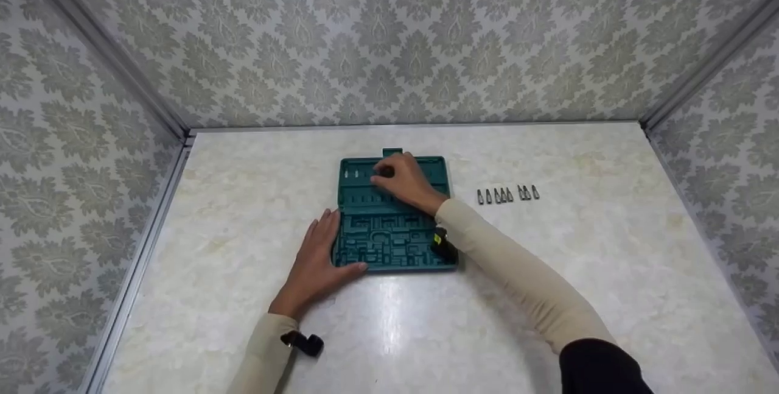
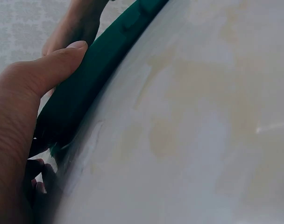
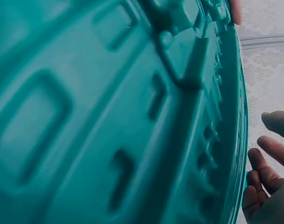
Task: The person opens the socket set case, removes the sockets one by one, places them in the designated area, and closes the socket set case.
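A green plastic tool case (image 1: pixel 395 269) lies unfolded on the table, with moulded slots in both halves. My left hand (image 1: pixel 316 266) rests against its near left corner, the thumb along the front edge and straight fingers along the left side. In the left wrist view, the left thumb (image 2: pixel 62 65) touches the case wall (image 2: pixel 90 74). Over the case's far half is my right hand (image 1: pixel 405 178), thumb and forefinger bent. The right wrist view shows the right hand (image 3: pixel 268 168) with its fingertips apart and nothing visible between them. Two small metal bits (image 1: pixel 356 173) sit in the far half's left slots.
Several metal screwdriver bits (image 1: pixel 503 195) lie in a loose row on the table (image 1: pixel 578 260), right of the case. Patterned wall panels (image 1: pixel 414 35) enclose the table at the back and sides. A latch tab (image 1: pixel 392 151) sticks out from the case's far edge.
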`<state>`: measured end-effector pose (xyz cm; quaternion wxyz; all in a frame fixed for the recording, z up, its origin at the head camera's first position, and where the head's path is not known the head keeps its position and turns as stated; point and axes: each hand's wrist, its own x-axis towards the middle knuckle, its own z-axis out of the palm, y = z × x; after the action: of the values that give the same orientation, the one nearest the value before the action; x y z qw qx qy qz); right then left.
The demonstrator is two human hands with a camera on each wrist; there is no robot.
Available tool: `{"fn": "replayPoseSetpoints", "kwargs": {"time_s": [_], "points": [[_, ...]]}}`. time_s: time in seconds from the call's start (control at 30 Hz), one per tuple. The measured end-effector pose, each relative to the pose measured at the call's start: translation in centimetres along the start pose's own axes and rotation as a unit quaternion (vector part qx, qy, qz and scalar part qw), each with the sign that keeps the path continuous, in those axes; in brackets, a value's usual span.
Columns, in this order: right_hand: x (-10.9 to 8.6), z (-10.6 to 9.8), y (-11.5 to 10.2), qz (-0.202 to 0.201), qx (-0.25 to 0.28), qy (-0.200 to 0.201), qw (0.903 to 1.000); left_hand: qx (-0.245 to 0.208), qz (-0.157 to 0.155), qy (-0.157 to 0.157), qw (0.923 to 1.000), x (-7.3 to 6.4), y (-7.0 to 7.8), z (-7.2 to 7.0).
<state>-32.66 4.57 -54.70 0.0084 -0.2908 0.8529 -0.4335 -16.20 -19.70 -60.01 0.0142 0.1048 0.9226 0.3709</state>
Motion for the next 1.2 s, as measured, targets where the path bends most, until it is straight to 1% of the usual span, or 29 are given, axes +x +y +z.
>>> {"fn": "replayPoseSetpoints", "kwargs": {"time_s": [0.13,0.2,0.37,0.43,0.5,0.63,0.77,0.97,1.1,1.2], "points": [[1.1,0.8,-0.1,0.000,0.017,-0.008,0.9998,-0.003,-0.004,-0.004,1.0000,0.0,-0.1,-0.1],[1.7,1.7,1.2,-0.009,0.022,-0.006,0.9997,-0.005,-0.006,-0.006,0.9999,0.0,-0.1,0.0],[2.6,2.7,1.4,-0.007,0.021,0.005,0.9997,-0.010,-0.003,-0.007,0.9999,0.1,-0.2,-0.2],[2.5,2.5,0.1,0.008,0.019,0.003,0.9998,-0.011,-0.003,-0.007,0.9999,0.1,-0.2,-0.2],[2.6,2.7,-0.2,0.016,0.015,0.002,0.9998,-0.010,-0.006,-0.007,0.9999,0.1,-0.2,-0.2],[2.8,3.3,-0.5,0.035,-0.005,0.009,0.9993,-0.010,-0.008,-0.008,0.9999,0.1,-0.2,-0.1],[2.9,3.8,-0.7,0.049,-0.032,0.021,0.9981,-0.007,-0.002,-0.006,1.0000,0.1,-0.1,0.0],[3.1,4.1,-1.1,0.065,-0.045,0.024,0.9966,-0.001,0.003,-0.002,1.0000,0.2,-0.1,0.0],[3.2,4.3,-1.6,0.101,-0.046,0.022,0.9936,-0.004,0.002,-0.002,1.0000,0.1,-0.1,-0.1],[3.2,4.4,-2.0,0.133,-0.025,0.033,0.9902,-0.008,-0.004,-0.006,0.9999,0.0,-0.1,-0.1]]}}
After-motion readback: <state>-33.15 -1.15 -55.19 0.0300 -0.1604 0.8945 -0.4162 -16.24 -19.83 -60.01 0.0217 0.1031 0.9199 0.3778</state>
